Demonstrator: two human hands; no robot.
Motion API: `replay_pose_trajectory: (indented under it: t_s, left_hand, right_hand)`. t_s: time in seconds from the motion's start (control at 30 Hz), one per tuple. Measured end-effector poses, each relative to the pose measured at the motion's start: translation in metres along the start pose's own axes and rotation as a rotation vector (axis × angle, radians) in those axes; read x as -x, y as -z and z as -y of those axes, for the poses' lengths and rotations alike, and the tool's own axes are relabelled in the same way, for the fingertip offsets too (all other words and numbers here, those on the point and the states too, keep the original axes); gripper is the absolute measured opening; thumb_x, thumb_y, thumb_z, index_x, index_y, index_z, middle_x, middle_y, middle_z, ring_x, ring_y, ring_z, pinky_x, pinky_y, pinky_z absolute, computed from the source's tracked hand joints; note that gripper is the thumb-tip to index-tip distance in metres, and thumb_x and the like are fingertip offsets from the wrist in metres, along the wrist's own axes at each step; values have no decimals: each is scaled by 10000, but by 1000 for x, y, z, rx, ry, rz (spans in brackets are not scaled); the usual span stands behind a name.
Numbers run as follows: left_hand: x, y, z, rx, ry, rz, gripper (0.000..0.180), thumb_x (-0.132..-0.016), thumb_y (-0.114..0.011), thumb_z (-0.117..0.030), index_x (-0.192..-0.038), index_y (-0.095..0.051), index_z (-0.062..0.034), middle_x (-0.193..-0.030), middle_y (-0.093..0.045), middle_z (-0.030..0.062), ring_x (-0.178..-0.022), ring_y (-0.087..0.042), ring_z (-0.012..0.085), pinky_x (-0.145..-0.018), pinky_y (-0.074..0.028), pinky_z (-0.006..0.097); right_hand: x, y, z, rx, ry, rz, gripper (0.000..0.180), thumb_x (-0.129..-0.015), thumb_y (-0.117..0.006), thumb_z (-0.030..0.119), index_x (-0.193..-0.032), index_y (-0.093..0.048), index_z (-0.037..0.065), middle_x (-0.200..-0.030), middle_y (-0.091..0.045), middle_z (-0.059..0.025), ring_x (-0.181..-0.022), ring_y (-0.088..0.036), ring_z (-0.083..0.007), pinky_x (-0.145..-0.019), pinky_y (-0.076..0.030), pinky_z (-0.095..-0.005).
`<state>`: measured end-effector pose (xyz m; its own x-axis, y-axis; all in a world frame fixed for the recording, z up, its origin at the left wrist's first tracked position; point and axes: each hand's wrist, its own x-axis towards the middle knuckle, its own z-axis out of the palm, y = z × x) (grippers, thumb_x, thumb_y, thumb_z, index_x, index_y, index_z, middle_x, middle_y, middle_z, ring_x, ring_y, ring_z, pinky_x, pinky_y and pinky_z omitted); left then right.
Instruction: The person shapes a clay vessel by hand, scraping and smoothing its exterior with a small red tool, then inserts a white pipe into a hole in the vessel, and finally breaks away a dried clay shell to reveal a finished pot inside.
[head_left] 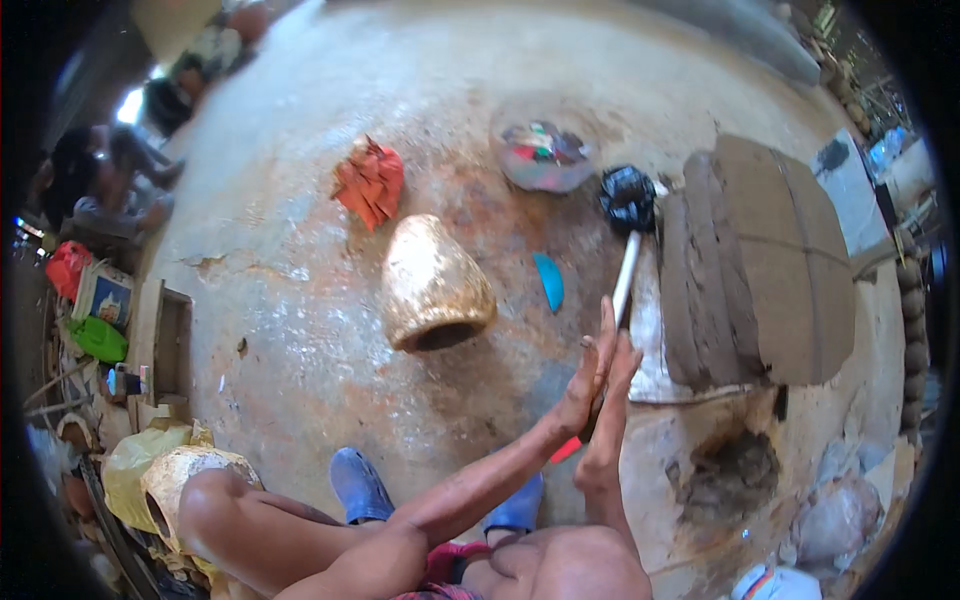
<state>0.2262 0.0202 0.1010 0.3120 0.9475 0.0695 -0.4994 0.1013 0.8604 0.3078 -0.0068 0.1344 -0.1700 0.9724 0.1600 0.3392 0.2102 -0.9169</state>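
My left hand (588, 368) and my right hand (612, 425) are pressed flat palm to palm, fingers straight and pointing away from me, above the stained concrete floor. A long tool with a white handle (627, 275) and a black wrapped head (628, 197) runs in line with the hands. Its red end (565, 450) shows below them. A dark strip sits between the palms, and I cannot tell whether the handle passes between them or lies behind them. A tan clay pot (435, 285) lies on its side just left of the hands.
A blue scraper (549, 280) lies by the pot. Beyond are a red-orange pile (370, 182) and a bowl of bits (545, 155). Stacked brown clay slabs (750, 260) fill the right, with a dark hollow (730, 470) below. Blue shoes (360, 485), another pot (185, 480), seated people (100, 190).
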Motion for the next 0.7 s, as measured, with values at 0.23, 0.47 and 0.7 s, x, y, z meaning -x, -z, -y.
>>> replay_pose_trajectory:
  t_s: [0.23, 0.47, 0.7]
  left_hand:
    - [-8, -3, 4, 355, 70, -119, 1118, -966, -202, -898, -1722, 87, -127, -1805, -16, 106, -1655, -23, 251, -1322, 5, 406]
    - [-2, 8, 5, 344, 67, -61, 1040, -990, -193, -870, -1737, -1, -172, -1811, -14, 33, -1658, -14, 218, -1328, 11, 387]
    - [1, 17, 2, 547, 24, 48, 1046, -1008, -181, -849, -1730, -2, -113, -1810, -39, 51, -1659, -27, 216, -1332, 5, 382]
  right_hand:
    - [-7, -4, -10, -7, 45, 11, 915, -1080, -217, 698, -1728, 3, 90, -1808, -44, -124, -1663, -40, -267, -1323, -6, -497]
    - [-24, -8, -40, -82, -37, -107, 1041, -1001, -138, 834, -1733, -30, 103, -1807, -92, -105, -1663, -83, -252, -1311, 30, -544]
    - [-17, -77, -66, 130, -206, -256, 1121, -982, -202, 873, -1721, -59, 42, -1784, -131, -214, -1659, -81, -359, -1305, -14, -567]
